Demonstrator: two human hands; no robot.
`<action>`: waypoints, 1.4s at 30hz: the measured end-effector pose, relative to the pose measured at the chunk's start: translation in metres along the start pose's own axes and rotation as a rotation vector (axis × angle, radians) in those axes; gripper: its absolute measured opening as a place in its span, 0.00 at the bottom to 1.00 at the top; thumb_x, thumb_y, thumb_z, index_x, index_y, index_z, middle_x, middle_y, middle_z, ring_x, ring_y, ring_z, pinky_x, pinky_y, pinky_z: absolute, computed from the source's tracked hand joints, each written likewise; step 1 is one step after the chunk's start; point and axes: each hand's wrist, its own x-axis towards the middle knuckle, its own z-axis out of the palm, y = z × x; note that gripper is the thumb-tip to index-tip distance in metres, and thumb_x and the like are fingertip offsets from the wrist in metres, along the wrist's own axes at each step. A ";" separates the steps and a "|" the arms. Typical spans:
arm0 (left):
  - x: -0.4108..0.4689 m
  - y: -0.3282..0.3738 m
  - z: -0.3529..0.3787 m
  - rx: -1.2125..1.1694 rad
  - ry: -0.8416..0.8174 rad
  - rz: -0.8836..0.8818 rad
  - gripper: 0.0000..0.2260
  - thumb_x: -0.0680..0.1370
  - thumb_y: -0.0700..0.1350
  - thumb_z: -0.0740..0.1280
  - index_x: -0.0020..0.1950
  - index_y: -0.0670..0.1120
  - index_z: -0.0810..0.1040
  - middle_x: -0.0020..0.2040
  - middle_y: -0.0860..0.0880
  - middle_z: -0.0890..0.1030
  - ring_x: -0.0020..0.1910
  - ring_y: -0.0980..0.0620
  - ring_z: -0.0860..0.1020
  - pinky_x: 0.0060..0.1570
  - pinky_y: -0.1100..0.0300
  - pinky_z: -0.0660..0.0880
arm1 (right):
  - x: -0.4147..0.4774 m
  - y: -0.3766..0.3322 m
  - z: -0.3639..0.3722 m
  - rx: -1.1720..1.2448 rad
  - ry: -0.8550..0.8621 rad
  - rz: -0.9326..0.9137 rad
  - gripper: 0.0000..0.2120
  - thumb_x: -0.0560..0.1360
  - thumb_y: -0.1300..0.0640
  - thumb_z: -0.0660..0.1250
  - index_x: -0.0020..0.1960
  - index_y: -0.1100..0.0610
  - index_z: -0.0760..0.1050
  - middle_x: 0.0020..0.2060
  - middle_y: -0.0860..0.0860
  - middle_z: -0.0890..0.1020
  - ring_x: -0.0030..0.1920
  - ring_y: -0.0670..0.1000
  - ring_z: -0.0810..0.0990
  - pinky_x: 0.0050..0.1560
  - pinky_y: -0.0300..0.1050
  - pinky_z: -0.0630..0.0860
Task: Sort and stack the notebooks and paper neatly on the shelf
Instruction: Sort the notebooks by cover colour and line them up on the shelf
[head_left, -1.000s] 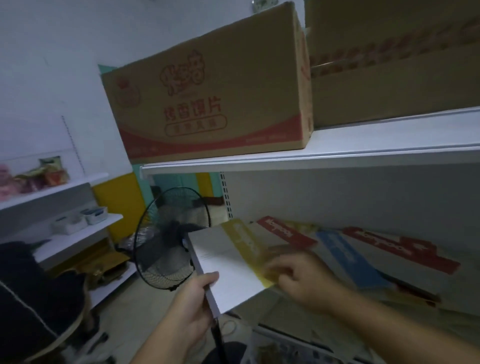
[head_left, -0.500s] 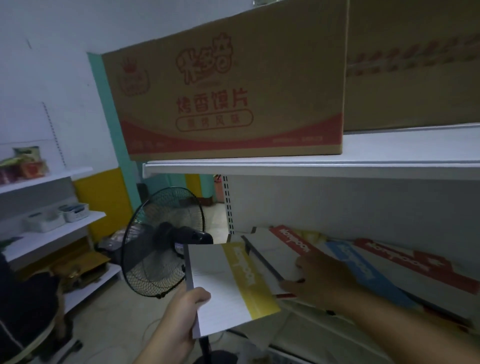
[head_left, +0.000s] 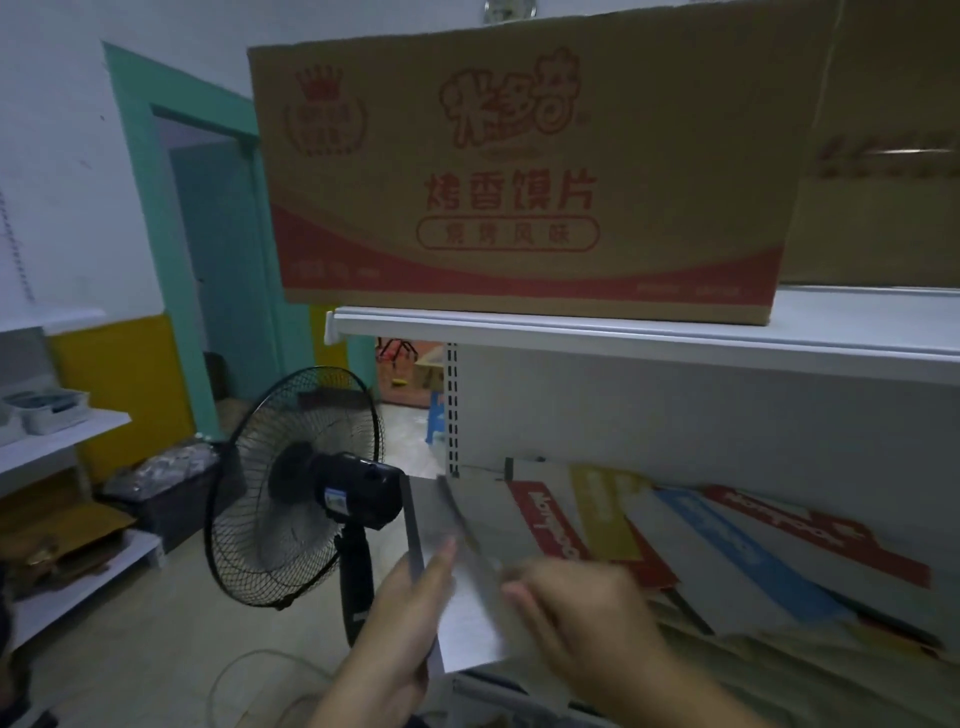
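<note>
Dim storeroom, white shelf unit (head_left: 675, 415) on the right: one notebook in hand at its near left end.

The left hand (head_left: 400, 623) pinches the held notebook (head_left: 467, 608) at its left edge, thumb on the top face and the other fingers hidden beneath. The right hand (head_left: 576, 613) lies over its right part, but blur prevents telling whether it grips or only rests. Judgement: the book is thin, light and limp, with a slick cover. It is best taken along the bound edge with support underneath, or it will sag and slide. To the right, the fanned notebooks (head_left: 727, 545) overlap askew on the lower level, showing red, yellow and blue bands. A printed cardboard box (head_left: 519, 182) sits on the upper board (head_left: 623, 332). To the left stands a black pedestal fan (head_left: 296, 488), with a teal doorway (head_left: 218, 234) beyond and side shelving (head_left: 52, 431) at far left.
</note>
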 end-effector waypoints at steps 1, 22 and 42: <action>0.003 0.000 -0.001 0.007 -0.005 -0.004 0.06 0.79 0.41 0.64 0.52 0.43 0.79 0.39 0.45 0.85 0.40 0.47 0.84 0.40 0.56 0.79 | -0.002 -0.009 0.006 0.011 -0.115 -0.020 0.15 0.78 0.43 0.57 0.40 0.49 0.76 0.34 0.43 0.81 0.33 0.41 0.78 0.31 0.35 0.73; 0.012 0.009 -0.071 -0.074 -0.083 -0.206 0.07 0.78 0.36 0.62 0.52 0.41 0.78 0.36 0.41 0.83 0.37 0.42 0.81 0.26 0.58 0.75 | 0.023 0.056 0.013 -0.230 -0.351 0.759 0.16 0.81 0.45 0.53 0.43 0.50 0.75 0.46 0.53 0.81 0.48 0.54 0.78 0.40 0.44 0.67; 0.023 0.017 -0.076 -0.005 -0.191 -0.076 0.11 0.77 0.33 0.61 0.53 0.46 0.77 0.46 0.40 0.82 0.43 0.42 0.80 0.38 0.53 0.77 | 0.010 -0.059 0.014 0.071 -0.328 0.277 0.31 0.72 0.28 0.49 0.54 0.49 0.80 0.64 0.43 0.75 0.67 0.41 0.70 0.67 0.44 0.69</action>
